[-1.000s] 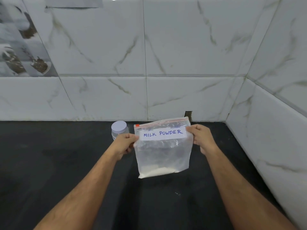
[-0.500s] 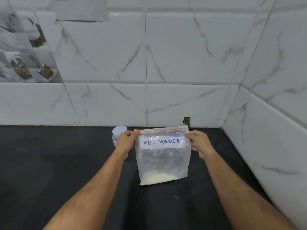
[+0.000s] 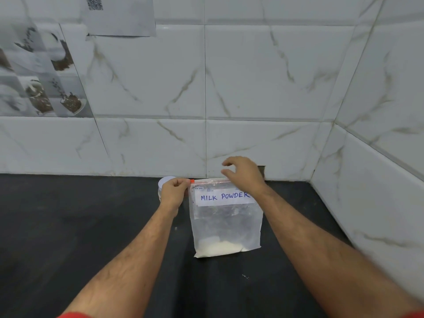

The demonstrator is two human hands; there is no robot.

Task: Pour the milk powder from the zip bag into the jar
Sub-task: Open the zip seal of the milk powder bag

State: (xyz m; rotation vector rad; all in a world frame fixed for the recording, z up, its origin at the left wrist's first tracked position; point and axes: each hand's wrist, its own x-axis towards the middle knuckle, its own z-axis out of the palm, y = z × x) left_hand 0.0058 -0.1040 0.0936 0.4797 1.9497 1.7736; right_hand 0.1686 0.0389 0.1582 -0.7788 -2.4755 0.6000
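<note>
A: How much of the small clear jar with the white lid point(image 3: 164, 182) shows?

B: Only part of the lid and a sliver of its side; the left hand point(image 3: 173, 193) covers the rest.

A: And the clear plastic zip bag labelled MILK POWDER point(image 3: 226, 222)?

B: The right hand point(image 3: 244, 172) hides its top right corner and the label's end. The tiny print under the red zip strip is unreadable.

A: The grey paper sheet with a printed code point(image 3: 119, 17) on the tiles?

B: Cut off by the top edge.

So my counter point(image 3: 68, 237) is this flat black slab that runs right into the tiled corner. Sitting on it: the zip bag point(image 3: 226, 226) labelled MILK POWDER, standing upright, and the white-lidded jar point(image 3: 163, 182) just behind-left, near the back wall.
</note>
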